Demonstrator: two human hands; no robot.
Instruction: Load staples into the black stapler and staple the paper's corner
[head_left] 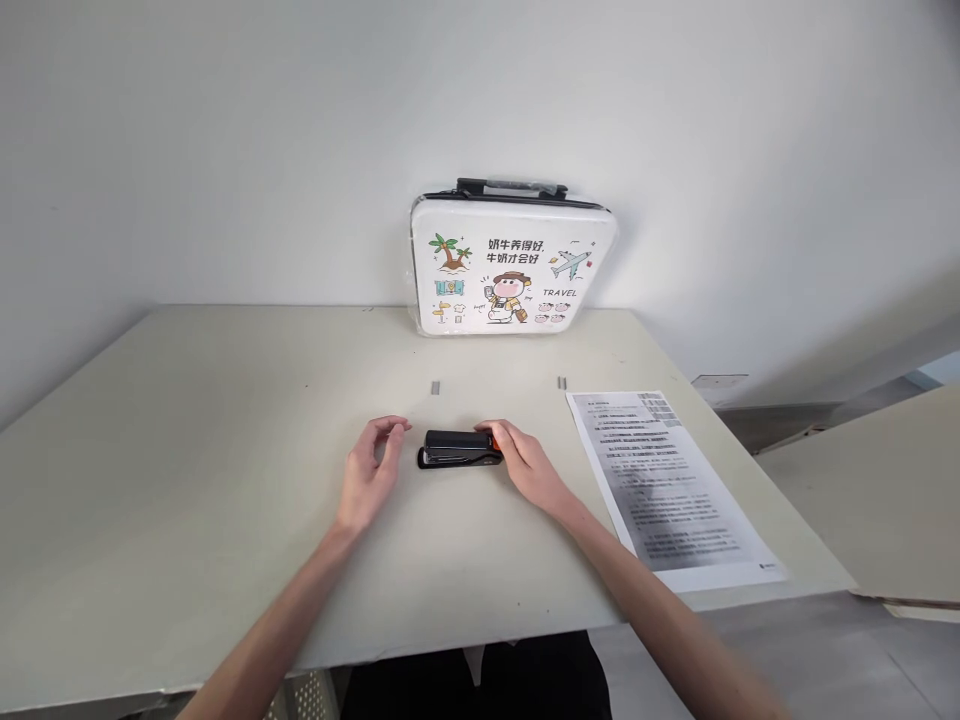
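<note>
A black stapler [459, 447] lies on the table, its long side running left to right, with an orange part at its right end. My right hand [523, 462] grips that right end, the fingers curled round the far side. To the left of the stapler my left hand [370, 470] rests on the table, apart from it. Its fingers and thumb curve with a gap between them and hold nothing. Beyond the stapler lie two small grey metal pieces that look like staple strips, one on the left [436, 387] and one on the right [562, 382].
A white case [457, 255] with cartoon prints and a black handle stands against the wall at the table's back. Printed sheets of paper [694, 577] lie along the table's [225, 450] right edge. Another light-coloured surface [870, 490] is at the far right.
</note>
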